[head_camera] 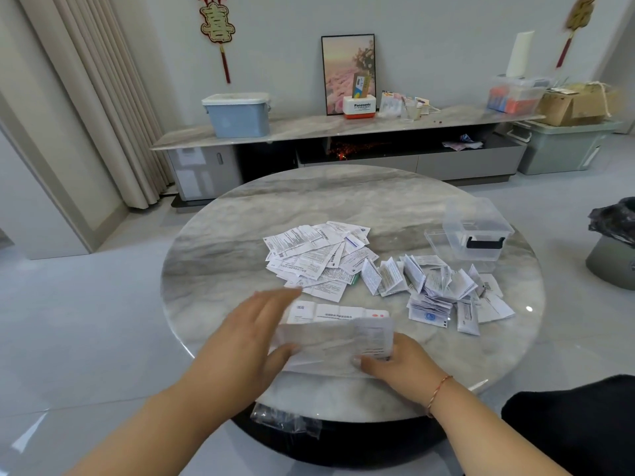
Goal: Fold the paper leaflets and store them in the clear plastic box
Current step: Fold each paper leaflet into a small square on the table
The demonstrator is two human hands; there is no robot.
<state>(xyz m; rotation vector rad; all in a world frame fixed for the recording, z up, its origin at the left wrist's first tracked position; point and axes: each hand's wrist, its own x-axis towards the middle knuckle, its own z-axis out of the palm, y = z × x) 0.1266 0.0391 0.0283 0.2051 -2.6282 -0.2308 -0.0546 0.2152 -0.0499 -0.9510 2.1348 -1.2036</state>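
Fingers (pixel 275 305) of left hand (pixel 240 341) spread flat, blurred, pressing down on left end of white printed paper leaflet (pixel 338 341); not clenched, thumb under near edge. Fingers of right hand (pixel 395 362) pinching leaflet's right near corner, lifting near half up & over. Leaflet directly under both hands at near edge of round grey marble worktop (pixel 343 201), long axis running left–right; far strip still flat w/ print showing. Fold in progress, likely lengthwise crease next, left hand better placed to flatten it. Clear plastic box w/ black latch (pixel 477 231) far right, lid open, well apart from hands, nearer right hand; looks empty. Heap of flat unfolded leaflets (pixel 316 255) just beyond hands, centre. Folded leaflets pile (pixel 436 286) betw. heap & box, thin creased paper, some springing half open. Crinkled clear bag (pixel 285 420) hanging below near rim.
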